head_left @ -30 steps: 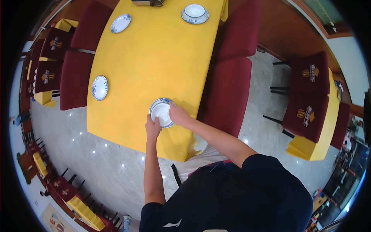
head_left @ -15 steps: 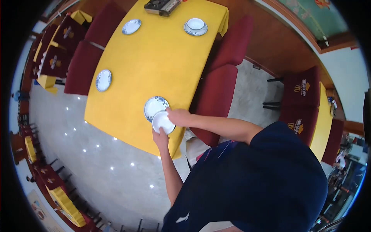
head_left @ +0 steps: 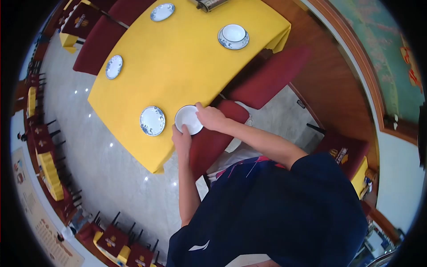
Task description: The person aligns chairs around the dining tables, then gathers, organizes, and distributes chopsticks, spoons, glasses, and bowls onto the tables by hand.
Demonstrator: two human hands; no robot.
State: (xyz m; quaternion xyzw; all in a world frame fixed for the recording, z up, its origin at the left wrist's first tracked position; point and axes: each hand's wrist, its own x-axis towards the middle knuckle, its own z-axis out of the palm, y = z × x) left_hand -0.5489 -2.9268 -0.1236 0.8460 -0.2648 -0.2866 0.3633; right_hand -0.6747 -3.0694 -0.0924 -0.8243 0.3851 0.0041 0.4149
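Note:
A white bowl (head_left: 188, 119) with a dark rim is held between my two hands at the table's near edge, apart from the plates. My left hand (head_left: 181, 137) grips its near left side, with the thumb over the rim. On the bowl's right side, my right hand (head_left: 210, 116) is closed on the rim. Just left of the bowl, a white plate with a blue floral border (head_left: 152, 121) lies on the yellow tablecloth (head_left: 164, 75).
Farther along the table are a bowl (head_left: 233, 33) on a plate, two more patterned plates (head_left: 114, 67) (head_left: 162, 12), and a portable stove (head_left: 209, 4). Dark red chairs (head_left: 271, 80) line the table's right side. A wooden wall panel (head_left: 331, 66) rises beyond them.
The bowl has moved off the nearest plate, to its right, with both hands still on it. The view has shifted and turned, so the table appears in a different place.

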